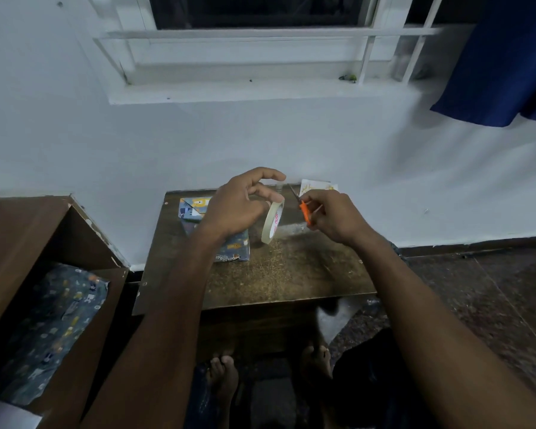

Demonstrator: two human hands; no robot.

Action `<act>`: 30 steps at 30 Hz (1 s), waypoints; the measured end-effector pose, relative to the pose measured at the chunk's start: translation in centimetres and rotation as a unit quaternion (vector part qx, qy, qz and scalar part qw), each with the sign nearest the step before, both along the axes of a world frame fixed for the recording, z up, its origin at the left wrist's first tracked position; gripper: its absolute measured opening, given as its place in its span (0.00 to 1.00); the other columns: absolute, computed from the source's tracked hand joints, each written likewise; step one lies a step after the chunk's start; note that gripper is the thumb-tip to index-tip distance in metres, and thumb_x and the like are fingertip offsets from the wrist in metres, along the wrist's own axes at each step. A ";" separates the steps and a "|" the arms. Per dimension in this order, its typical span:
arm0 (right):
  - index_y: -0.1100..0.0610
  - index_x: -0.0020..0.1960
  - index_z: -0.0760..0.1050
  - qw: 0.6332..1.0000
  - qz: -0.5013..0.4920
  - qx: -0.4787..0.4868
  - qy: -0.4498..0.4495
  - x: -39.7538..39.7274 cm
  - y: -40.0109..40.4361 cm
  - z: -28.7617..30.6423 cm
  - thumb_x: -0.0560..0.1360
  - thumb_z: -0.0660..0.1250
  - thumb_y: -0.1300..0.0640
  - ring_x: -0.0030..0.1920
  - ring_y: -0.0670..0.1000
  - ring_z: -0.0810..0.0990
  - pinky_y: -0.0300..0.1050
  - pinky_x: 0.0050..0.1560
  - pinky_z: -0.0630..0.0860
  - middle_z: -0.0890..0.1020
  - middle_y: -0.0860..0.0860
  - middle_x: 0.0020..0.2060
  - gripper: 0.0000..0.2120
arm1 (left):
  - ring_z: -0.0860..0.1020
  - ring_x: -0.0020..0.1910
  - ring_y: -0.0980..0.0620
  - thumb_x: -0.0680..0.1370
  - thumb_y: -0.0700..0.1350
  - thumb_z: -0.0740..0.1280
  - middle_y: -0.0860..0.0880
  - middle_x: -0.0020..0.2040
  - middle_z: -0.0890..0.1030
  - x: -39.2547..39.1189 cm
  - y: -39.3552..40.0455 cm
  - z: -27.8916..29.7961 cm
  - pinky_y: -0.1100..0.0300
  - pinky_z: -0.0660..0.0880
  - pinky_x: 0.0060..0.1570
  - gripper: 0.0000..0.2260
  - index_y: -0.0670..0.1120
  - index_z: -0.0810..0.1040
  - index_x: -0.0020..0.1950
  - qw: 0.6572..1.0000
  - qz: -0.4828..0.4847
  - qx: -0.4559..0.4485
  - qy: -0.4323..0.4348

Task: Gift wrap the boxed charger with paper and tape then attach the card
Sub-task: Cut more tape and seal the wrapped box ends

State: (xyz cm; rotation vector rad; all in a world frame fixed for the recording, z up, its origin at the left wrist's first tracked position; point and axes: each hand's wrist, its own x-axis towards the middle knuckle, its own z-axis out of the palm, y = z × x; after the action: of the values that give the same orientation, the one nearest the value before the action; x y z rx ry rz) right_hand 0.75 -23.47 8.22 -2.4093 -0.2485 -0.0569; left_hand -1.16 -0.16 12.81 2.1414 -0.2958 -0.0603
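- Wrapped box (229,246): sits on the small wooden table (279,274), left of centre, covered in blue animal-print paper; left forearm hides part of it.
- Tape roll (273,219): held on edge above the table, just right of the box. Left hand (239,205) has it, roll hanging off curled fingers; index finger and thumb are spread above it.
- Right hand (331,216): fingers curled round the orange-handled scissors (302,209), blades pointing up-left toward the roll.
- Card (317,187): at the table's far right corner by the wall, light with yellow marks.
- Table top: dark brown, scratched and worn, pushed against the wall.
- Left: open brown wooden cabinet (44,243), more of the same printed paper (47,329) inside.
- Room: pale wall, white window frame (245,63) with bars above, blue cloth (502,63) hanging top right, dark speckled stone floor (477,298). Bare feet under the table.
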 end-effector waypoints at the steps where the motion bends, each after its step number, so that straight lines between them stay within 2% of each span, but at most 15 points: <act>1: 0.57 0.52 0.85 1.000 0.013 -0.006 -0.009 -0.1 0.1 0.2 0.75 0.71 0.69 0.42 0.50 0.84 0.47 0.47 0.81 0.86 0.52 0.43 0.11 | 0.84 0.57 0.50 0.75 0.36 0.67 0.62 0.50 0.88 -0.1 0.0 0.1 0.37 0.78 0.62 0.26 0.64 0.79 0.64 1.000 0.003 0.006 -0.001; 4: 0.54 0.52 0.86 0.999 0.039 -0.022 -0.015 -0.1 0.0 0.5 0.73 0.76 0.65 0.42 0.41 0.81 0.41 0.44 0.78 0.86 0.48 0.43 0.11 | 0.84 0.57 0.51 0.74 0.38 0.67 0.64 0.51 0.87 -0.3 -0.1 0.2 0.38 0.78 0.63 0.26 0.65 0.78 0.65 1.000 0.006 0.023 -0.009; 8: 0.52 0.47 0.84 0.997 0.061 -0.033 -0.014 0.0 -0.4 0.5 0.69 0.80 0.60 0.42 0.48 0.83 0.51 0.48 0.82 0.85 0.48 0.40 0.09 | 0.85 0.57 0.47 0.74 0.39 0.66 0.65 0.52 0.87 -0.2 -0.1 0.3 0.38 0.78 0.62 0.27 0.67 0.77 0.65 0.999 0.009 0.032 -0.012; 11: 0.56 0.48 0.85 0.997 0.070 0.001 -0.026 -0.2 -0.3 1.0 0.68 0.80 0.62 0.40 0.45 0.83 0.44 0.46 0.81 0.85 0.48 0.41 0.10 | 0.84 0.57 0.53 0.72 0.41 0.66 0.65 0.51 0.87 -0.2 -0.1 0.3 0.39 0.78 0.63 0.26 0.67 0.78 0.65 0.999 0.006 0.038 -0.019; 15: 0.54 0.49 0.86 0.997 0.071 0.007 -0.038 -0.1 -0.1 1.4 0.68 0.82 0.60 0.38 0.41 0.82 0.37 0.42 0.76 0.84 0.46 0.40 0.11 | 0.84 0.55 0.51 0.74 0.37 0.69 0.67 0.50 0.86 -0.2 -0.3 0.1 0.43 0.80 0.60 0.28 0.67 0.78 0.65 0.998 0.013 0.056 -0.029; 20: 0.52 0.48 0.87 0.996 0.080 0.006 -0.041 -0.3 0.2 1.5 0.69 0.81 0.62 0.37 0.38 0.80 0.32 0.40 0.73 0.84 0.46 0.38 0.10 | 0.84 0.56 0.53 0.75 0.37 0.69 0.66 0.51 0.87 0.1 -0.2 -0.3 0.42 0.80 0.60 0.28 0.67 0.78 0.66 0.998 0.001 0.058 -0.034; 23: 0.48 0.54 0.88 0.997 0.067 0.005 -0.043 -0.6 0.4 1.9 0.71 0.79 0.62 0.40 0.34 0.80 0.33 0.41 0.73 0.83 0.39 0.38 0.15 | 0.84 0.55 0.52 0.75 0.38 0.70 0.66 0.49 0.87 0.3 -0.1 -0.5 0.42 0.79 0.61 0.27 0.66 0.78 0.66 0.998 -0.001 0.056 -0.039; 26: 0.47 0.57 0.87 0.997 0.064 0.001 -0.043 -0.8 0.4 2.2 0.72 0.78 0.64 0.40 0.31 0.79 0.32 0.41 0.71 0.81 0.35 0.38 0.18 | 0.85 0.54 0.51 0.75 0.39 0.70 0.65 0.49 0.87 0.4 -0.1 -0.6 0.42 0.79 0.61 0.26 0.66 0.78 0.66 0.998 -0.003 0.053 -0.040; 28: 0.47 0.57 0.87 0.997 0.063 0.002 -0.051 -0.8 0.4 2.2 0.71 0.78 0.64 0.40 0.33 0.80 0.34 0.41 0.73 0.82 0.35 0.37 0.19 | 0.84 0.55 0.54 0.75 0.40 0.70 0.65 0.49 0.87 0.5 -0.1 -0.8 0.42 0.79 0.62 0.26 0.67 0.78 0.66 0.998 -0.004 0.049 -0.040; 30: 0.46 0.55 0.88 0.997 0.056 0.001 -0.060 -0.7 0.4 2.0 0.71 0.77 0.64 0.40 0.39 0.82 0.42 0.42 0.78 0.84 0.39 0.37 0.18 | 0.84 0.57 0.58 0.75 0.40 0.71 0.64 0.49 0.87 0.7 0.0 -0.9 0.42 0.78 0.63 0.26 0.66 0.78 0.66 0.998 -0.001 0.044 -0.036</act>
State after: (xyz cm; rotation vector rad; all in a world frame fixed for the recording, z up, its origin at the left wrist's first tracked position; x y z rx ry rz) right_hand 0.08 -23.10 10.25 -2.3891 -0.4375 -0.1506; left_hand -0.50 -0.17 11.87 2.2351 -0.3432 0.0039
